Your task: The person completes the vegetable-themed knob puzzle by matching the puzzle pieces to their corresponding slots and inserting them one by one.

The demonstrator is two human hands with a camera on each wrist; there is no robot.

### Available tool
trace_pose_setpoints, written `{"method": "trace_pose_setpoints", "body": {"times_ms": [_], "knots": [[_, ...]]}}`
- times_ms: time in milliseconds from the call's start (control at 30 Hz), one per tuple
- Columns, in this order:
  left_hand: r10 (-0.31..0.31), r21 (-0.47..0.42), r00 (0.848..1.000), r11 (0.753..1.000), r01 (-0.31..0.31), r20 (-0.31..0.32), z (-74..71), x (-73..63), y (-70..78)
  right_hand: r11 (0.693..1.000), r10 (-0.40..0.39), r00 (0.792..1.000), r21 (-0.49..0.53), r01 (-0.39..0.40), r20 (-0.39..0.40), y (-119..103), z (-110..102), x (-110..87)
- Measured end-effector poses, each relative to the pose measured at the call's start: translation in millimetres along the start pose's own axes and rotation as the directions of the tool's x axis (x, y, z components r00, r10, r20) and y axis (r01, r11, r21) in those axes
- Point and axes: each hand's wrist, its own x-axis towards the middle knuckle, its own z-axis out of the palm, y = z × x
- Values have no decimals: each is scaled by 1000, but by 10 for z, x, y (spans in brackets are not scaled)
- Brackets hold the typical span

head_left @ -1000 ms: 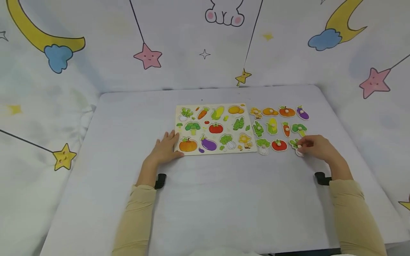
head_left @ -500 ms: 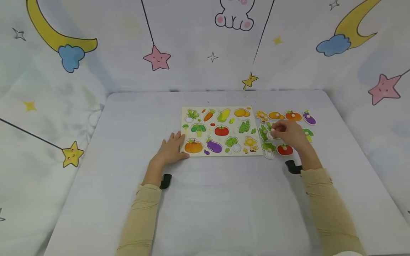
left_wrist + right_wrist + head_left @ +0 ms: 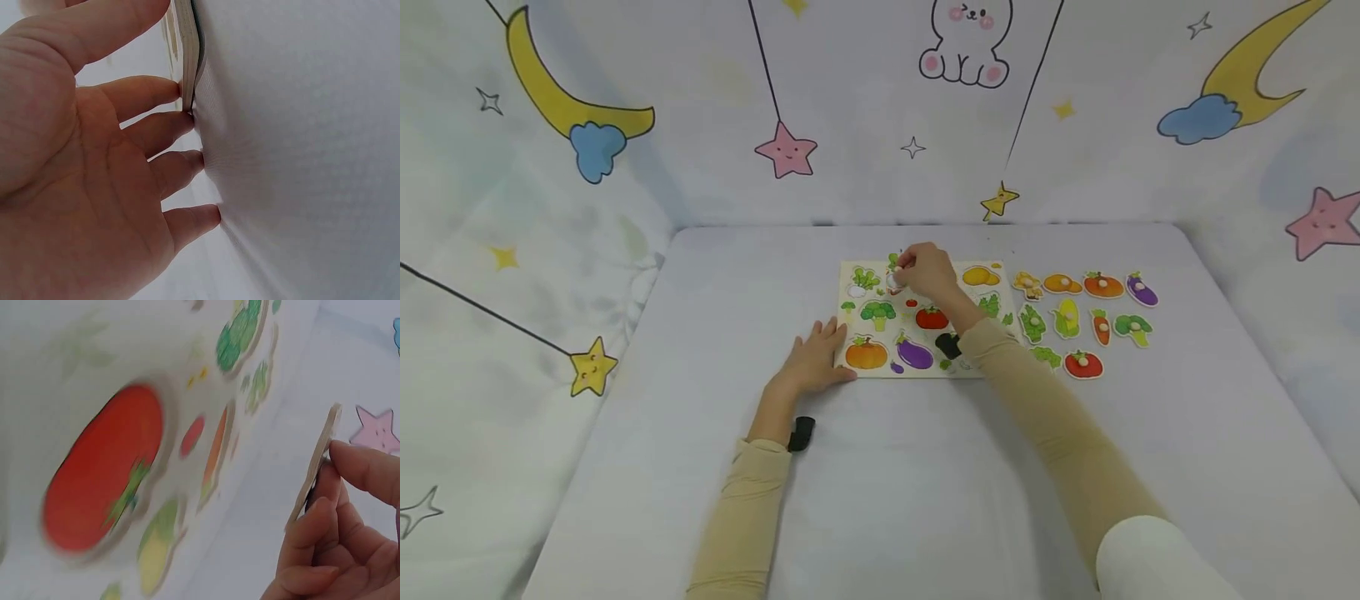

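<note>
On the white-covered table (image 3: 910, 492), at its far side, a pale board (image 3: 880, 373) printed with vegetables lies flat. Right hand (image 3: 931, 272): thumb and fingers pinching a white-and-green vegetable piece (image 3: 893, 277), leaves toward the backdrop (image 3: 850, 75). Position of piece: over the board's far row, just beside the printed white root with green leaves (image 3: 861, 282) at the far left corner. From the right wrist it shows edge-on, tilted; it looks apart from the board, though with the blur there I cannot judge how high.

Left hand (image 3: 815, 360): fingers spread, thumb at the near left corner of the board. From the left wrist, fingertips meet the white cloth, the upper ones against the board's edge.

Right of the board, loose pieces (knobs visible on several). Far row: mushroom (image 3: 1027, 285), potato (image 3: 1062, 284), pumpkin (image 3: 1097, 286), eggplant (image 3: 1142, 290). Middle row: a leafy green piece (image 3: 1032, 323), corn (image 3: 1067, 319), carrot (image 3: 1101, 327), broccoli (image 3: 1132, 327). Near row: tomato (image 3: 1083, 364) and another green piece (image 3: 1046, 357), partly covered by the right sleeve (image 3: 1052, 425).
</note>
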Motion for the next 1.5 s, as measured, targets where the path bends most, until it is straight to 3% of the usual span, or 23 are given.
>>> {"method": "trace_pose_setpoints", "body": {"times_ms": [200, 600, 933, 1200, 1500], "knots": [[-4, -6, 1000, 1000, 4, 2, -7, -9, 12, 997, 70, 998, -16, -70, 10, -205, 287, 145], [9, -5, 1000, 1000, -9, -12, -19, -36, 26, 992, 115, 993, -58, -113, 24, -226, 566, 324], [2, -10, 1000, 1000, -2, -24, -5, -38, 36, 987, 108, 991, -131, -97, 75, -259, 638, 367], [1, -8, 999, 1000, -1, -34, 27, -24, 59, 982, 81, 995, -178, -69, 62, -222, 662, 353], [-8, 18, 999, 1000, 9, -37, 30, -25, 61, 995, 1, 994, -101, 10, 110, -184, 526, 229]]}}
